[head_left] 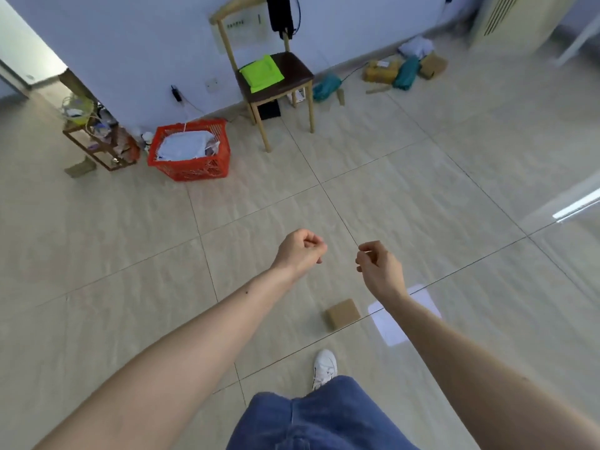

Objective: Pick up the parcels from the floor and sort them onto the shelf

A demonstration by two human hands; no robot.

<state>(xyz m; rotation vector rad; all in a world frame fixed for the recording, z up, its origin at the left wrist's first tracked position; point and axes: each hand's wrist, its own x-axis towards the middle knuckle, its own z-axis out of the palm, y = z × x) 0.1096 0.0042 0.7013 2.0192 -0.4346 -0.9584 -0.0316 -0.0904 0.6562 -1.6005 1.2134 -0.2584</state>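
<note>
A small brown cardboard parcel (343, 314) lies on the tiled floor just ahead of my white shoe, with a flat white parcel (394, 323) beside it on the right, partly hidden by my right forearm. My left hand (300, 250) and my right hand (378, 264) hover above them, both loosely curled into fists with nothing in them. More parcels lie by the far wall: a teal bag (326, 87), a yellow-brown package (380, 71), another teal bag (406, 73), a brown box (433, 65) and a white bag (416, 47). A small wooden shelf (97, 147) stands at the left.
A wooden chair (276, 89) with a bright green packet (261, 73) on its seat stands against the wall. A red plastic crate (190, 151) holding white bags sits left of it. A pale cabinet (506, 21) fills the far right corner.
</note>
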